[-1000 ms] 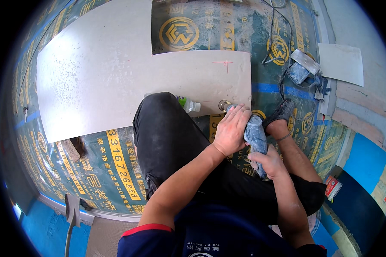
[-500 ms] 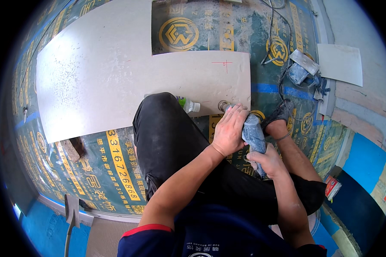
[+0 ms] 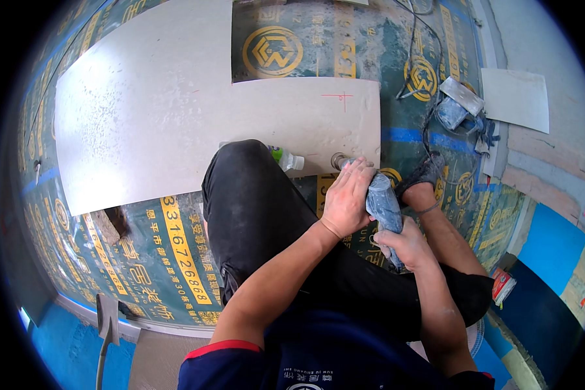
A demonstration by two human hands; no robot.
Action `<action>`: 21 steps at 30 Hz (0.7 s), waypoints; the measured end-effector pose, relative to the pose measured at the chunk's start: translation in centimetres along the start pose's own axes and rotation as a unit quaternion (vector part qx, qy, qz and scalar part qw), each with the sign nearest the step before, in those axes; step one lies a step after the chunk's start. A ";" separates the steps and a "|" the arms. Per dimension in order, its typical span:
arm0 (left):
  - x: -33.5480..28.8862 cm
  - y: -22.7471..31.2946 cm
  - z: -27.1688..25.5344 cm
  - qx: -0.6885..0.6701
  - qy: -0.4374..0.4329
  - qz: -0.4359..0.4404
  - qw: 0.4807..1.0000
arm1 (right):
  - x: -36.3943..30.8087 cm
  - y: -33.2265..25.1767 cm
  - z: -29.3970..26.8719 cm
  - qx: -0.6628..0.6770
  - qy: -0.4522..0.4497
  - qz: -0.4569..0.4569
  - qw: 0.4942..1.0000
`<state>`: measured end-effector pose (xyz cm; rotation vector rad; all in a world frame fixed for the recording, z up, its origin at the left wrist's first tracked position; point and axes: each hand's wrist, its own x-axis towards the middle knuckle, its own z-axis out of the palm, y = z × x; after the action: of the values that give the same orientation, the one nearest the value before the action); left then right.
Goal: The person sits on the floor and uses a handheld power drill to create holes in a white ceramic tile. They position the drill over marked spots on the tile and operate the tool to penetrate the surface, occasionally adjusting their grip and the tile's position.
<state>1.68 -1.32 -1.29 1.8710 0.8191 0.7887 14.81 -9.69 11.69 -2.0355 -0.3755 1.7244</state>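
Observation:
A dusty blue-grey angle grinder (image 3: 385, 209) is gripped in both hands above my folded leg. My left hand (image 3: 348, 198) presses over its front end, and my right hand (image 3: 406, 246) wraps round the rear of its body. The round hole-cutting bit (image 3: 337, 160) at its front meets the large pale tile (image 3: 143, 117) close to the near right edge. Part of the grinder's head is hidden under my left fingers. A clear plastic bottle (image 3: 292, 161) with a green label lies on the tile beside my knee. Red pencil-like cross marks show farther up the tile.
Printed green floor film lies beneath the tile. At the right sits another dusty power tool (image 3: 458, 107) with its cable, beside a loose tile piece (image 3: 517, 99). A brown block (image 3: 109, 224) is at the tile's near left edge, and a shovel (image 3: 108, 325) lies lower left.

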 end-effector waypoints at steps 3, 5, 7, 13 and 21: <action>-0.1 -0.1 0.0 -0.001 0.001 -0.002 1.000 | 0.1 0.1 0.1 -0.001 -0.001 0.004 1.000; -0.1 0.0 0.0 -0.001 0.002 0.000 1.000 | 0.1 0.2 0.0 -0.004 -0.003 0.004 1.000; -0.1 0.0 -0.1 -0.002 0.004 0.000 1.000 | 0.1 0.1 -0.1 -0.010 -0.003 0.005 1.000; -0.1 -0.1 0.0 0.001 0.008 -0.001 1.000 | 0.1 0.0 0.0 -0.019 -0.003 0.009 1.000; -0.2 -0.1 -0.1 -0.003 0.017 -0.001 1.000 | 0.0 -0.4 0.0 -0.026 0.000 0.018 0.999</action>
<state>1.51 -1.36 -1.42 1.8548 0.8389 0.8236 14.80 -9.33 11.84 -2.0915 -0.3906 1.7521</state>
